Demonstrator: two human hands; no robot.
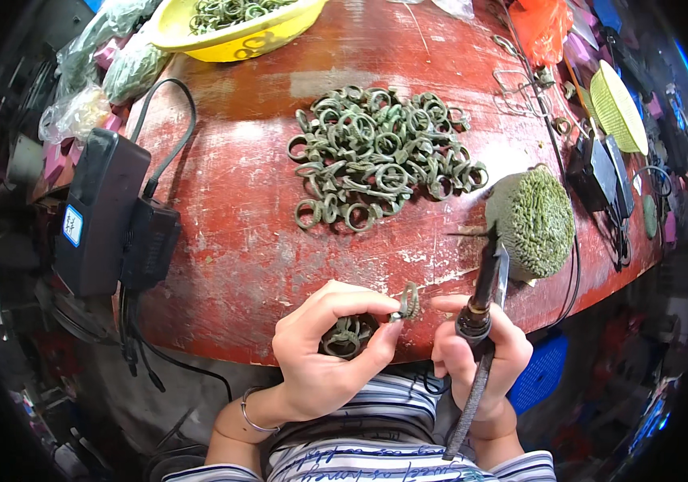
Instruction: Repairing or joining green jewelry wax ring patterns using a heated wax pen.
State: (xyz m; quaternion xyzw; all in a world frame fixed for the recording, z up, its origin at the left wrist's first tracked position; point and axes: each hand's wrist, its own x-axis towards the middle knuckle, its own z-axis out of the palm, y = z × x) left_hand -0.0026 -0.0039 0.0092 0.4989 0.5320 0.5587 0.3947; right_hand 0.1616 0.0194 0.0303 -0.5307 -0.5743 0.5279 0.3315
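My left hand (328, 349) pinches a small green ring (411, 301) between thumb and forefinger. More green rings (346, 337) sit in the curl of its fingers. My right hand (485, 353) is closed round a dark pen-like tool (486, 277) with a thin bent tip. It also grips a slim tool with a bright metal blade (503, 277) and a long knurled handle (473, 402). The two hands are close together over the table's near edge, the tools pointing away from me. Beyond them lies a loose pile of similar green rings (384, 145).
A green, rough-topped round block (545, 225) stands right of the pile. Black power adapters (103, 213) with cables sit at left, another adapter (593, 173) at right. A yellow basin (239, 44) of rings is at the far left of the worn red table (231, 265); a yellow-green basket (619, 108) is far right.
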